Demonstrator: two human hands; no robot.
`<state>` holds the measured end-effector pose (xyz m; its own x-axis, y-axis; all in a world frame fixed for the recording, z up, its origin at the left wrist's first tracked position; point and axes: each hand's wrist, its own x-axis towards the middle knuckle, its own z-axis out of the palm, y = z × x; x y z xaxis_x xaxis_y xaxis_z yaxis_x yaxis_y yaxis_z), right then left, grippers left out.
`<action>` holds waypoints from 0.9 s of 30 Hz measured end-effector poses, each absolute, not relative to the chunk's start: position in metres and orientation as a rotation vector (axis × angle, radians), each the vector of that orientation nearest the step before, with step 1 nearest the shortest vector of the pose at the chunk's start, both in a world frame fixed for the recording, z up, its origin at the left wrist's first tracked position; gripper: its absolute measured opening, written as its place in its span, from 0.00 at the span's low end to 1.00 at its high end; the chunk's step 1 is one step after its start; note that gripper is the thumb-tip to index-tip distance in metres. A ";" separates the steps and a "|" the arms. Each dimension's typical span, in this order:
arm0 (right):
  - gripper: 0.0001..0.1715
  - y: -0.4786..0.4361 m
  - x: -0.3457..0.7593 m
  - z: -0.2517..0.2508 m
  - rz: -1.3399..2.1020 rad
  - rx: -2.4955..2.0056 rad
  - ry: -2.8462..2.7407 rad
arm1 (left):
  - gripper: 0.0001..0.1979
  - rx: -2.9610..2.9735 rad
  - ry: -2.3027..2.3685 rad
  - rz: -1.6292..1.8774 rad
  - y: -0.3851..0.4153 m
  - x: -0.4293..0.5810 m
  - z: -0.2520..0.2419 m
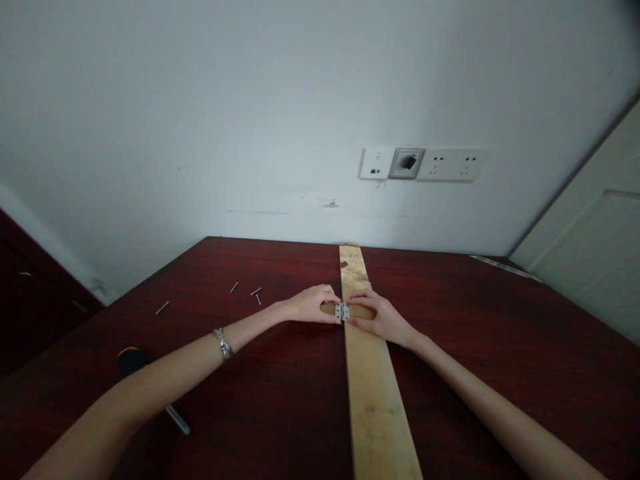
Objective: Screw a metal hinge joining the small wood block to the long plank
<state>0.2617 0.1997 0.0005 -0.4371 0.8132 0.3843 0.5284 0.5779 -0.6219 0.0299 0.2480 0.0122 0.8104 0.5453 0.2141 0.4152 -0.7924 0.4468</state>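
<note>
A small metal hinge [343, 312] lies over the left edge of a long wooden board [375, 400]. My left hand [315, 305] grips the hinge's left side between thumb and fingers, just beyond the board's edge. From the right, my right hand [377, 316] pinches the other side of the hinge, its thumb and forefinger over the board. The board runs from near the wall towards me. A bracelet [223, 344] circles my left wrist.
Several screws [256, 292] lie on the dark red table [280, 407] to the left. Under my left forearm is a screwdriver [177, 420], partly hidden. Wall sockets [450, 165] are behind the table, and a thin strip [505, 267] lies at the back right.
</note>
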 end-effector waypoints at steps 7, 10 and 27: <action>0.17 0.204 0.259 0.001 0.615 -1.139 -2.047 | 0.25 2.652 0.708 0.429 0.247 0.030 0.016; 0.15 0.206 0.257 -0.002 0.583 -1.163 -2.008 | 0.26 2.656 0.718 0.415 0.247 0.031 0.017; 0.16 0.211 0.252 -0.013 0.497 -1.171 -1.998 | 0.25 2.677 0.725 0.409 0.247 0.031 0.018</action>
<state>0.2517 0.2109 -0.0127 -0.2967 0.8620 0.4110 0.5691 0.5052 -0.6487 0.0307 0.2471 0.0179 0.8288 0.5282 0.1848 0.4315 -0.8135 0.3898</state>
